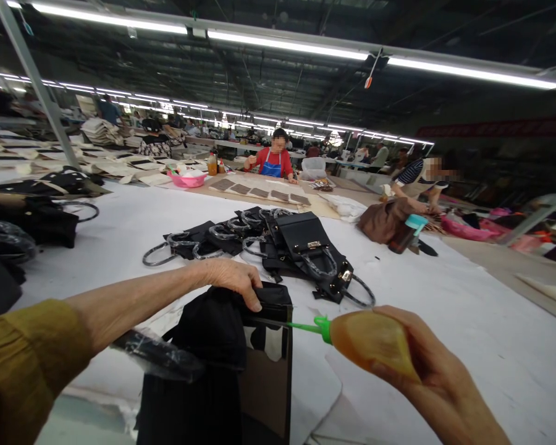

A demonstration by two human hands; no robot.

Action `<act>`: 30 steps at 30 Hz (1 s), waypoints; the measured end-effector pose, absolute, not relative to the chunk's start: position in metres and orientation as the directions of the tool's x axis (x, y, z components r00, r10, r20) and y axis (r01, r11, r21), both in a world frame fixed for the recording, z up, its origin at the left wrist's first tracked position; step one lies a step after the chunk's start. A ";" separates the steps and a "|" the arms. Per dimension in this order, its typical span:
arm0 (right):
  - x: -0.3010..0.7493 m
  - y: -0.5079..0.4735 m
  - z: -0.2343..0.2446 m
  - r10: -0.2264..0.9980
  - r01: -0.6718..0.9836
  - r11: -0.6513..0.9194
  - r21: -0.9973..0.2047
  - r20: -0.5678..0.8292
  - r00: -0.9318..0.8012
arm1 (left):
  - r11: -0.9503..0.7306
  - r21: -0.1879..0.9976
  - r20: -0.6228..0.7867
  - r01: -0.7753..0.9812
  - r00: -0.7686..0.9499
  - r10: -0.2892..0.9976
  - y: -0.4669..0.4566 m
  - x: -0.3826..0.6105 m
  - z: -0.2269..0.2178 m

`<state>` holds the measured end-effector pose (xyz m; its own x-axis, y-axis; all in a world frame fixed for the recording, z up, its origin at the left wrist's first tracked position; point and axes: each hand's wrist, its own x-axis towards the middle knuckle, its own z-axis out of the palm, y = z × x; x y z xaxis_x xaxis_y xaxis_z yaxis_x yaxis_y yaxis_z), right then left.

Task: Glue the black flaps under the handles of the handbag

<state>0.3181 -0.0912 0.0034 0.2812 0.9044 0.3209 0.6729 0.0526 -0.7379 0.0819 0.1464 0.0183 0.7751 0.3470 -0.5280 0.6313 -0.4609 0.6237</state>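
Our right hand [426, 361] is curled firmly round a squeeze bottle [373, 343] of amber liquid, tipped on its side. Its thin green nozzle [306, 326] points left, to the opened black bag [213, 337]; we cannot tell whether the tip touches. Our left hand [236, 281] is closed on the far edge of that bag, thumb on top; the fingers are partly hidden. The bag lies near us, slightly left of centre, with a brown panel [265, 383] exposed on its right and a clear-wrapped handle [162, 355] at its left.

Just beyond our hands, finished-looking black bags [306, 235] lie heaped on the white tabletop [120, 216], their handles wrapped too. More dark bags [32, 225] lie at the left. Far right, we see brown fabric [382, 221] beside a turquoise-lidded container [404, 238]. Across the far side, a co-worker in a blue apron [272, 168] is behind brown pieces [259, 193], with a pink basin [186, 180] to the left.
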 end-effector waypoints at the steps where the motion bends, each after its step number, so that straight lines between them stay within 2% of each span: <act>1: 0.318 -0.091 0.003 0.901 0.663 0.049 -0.747 0.320 0.292 | -0.461 0.625 -0.528 0.631 0.776 0.346 0.146 0.082 0.018; 8: 0.306 -0.088 0.010 0.800 0.548 -0.014 -0.837 0.319 0.508 | -0.452 0.639 -0.523 0.622 0.783 0.337 0.147 0.082 0.016; 12: 0.305 -0.088 0.008 0.825 0.540 0.007 -0.842 0.310 0.473 | -0.443 0.649 -0.527 0.618 0.786 0.324 0.148 0.083 0.013; 16: 0.306 -0.092 0.005 0.846 0.487 -0.067 -0.871 0.209 0.491 | -0.454 0.648 -0.516 0.612 0.791 0.330 0.148 0.083 0.011; 22: 0.323 -0.098 -0.004 0.859 0.561 -0.016 -0.828 0.276 0.432 | -0.481 0.628 -0.511 0.612 0.790 0.338 0.148 0.084 0.010; 30: 0.304 -0.096 0.005 0.874 0.473 -0.143 -0.869 0.114 0.473 | -0.490 0.630 -0.510 0.603 0.797 0.325 0.147 0.085 0.009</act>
<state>0.3039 -0.0964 0.0051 0.4730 0.8737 0.1135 0.4735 -0.1434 -0.8690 0.0848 0.1468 0.0092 0.7968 0.3248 -0.5096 0.6026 -0.4895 0.6302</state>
